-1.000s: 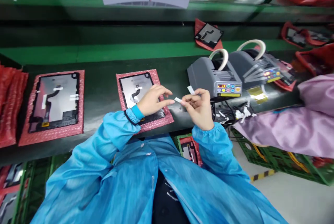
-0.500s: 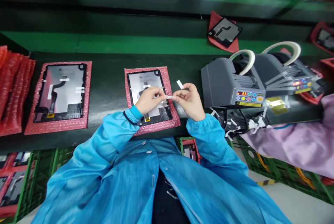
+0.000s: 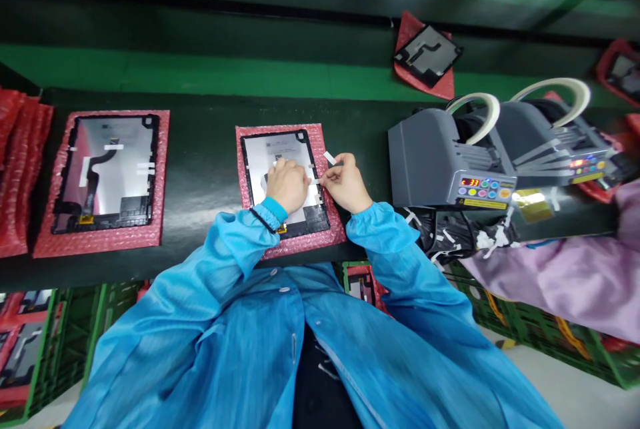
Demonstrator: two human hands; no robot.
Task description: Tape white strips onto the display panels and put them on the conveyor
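Observation:
A tablet screen panel (image 3: 256, 161), back side up, lies in front of me on a pink bubble-wrap bag (image 3: 320, 240). My left hand (image 3: 289, 186) is over its middle with curled fingers, covering part of it. A short strip of white tape (image 3: 314, 182) spans from my left fingertips to my right hand (image 3: 346, 182), across the panel's right edge. The right thumb and finger pinch its outer end. A second white tape strip (image 3: 330, 158) sticks up from the right hand's upper fingers. The left fingertips' exact hold on the first strip is partly hidden.
At left, another panel (image 3: 123, 172) with tape pieces lies on bubble wrap beside stacked red bags (image 3: 25, 176). Two grey tape dispensers (image 3: 425, 156) stand at right. Behind is another panel (image 3: 430, 56). A co-worker's pink sleeve (image 3: 565, 282) reaches in at lower right.
Both hands have moved left with the stretched strip, from beyond the panel's right edge onto it. My left hand has turned palm-down over the panel. The view has shifted slightly.

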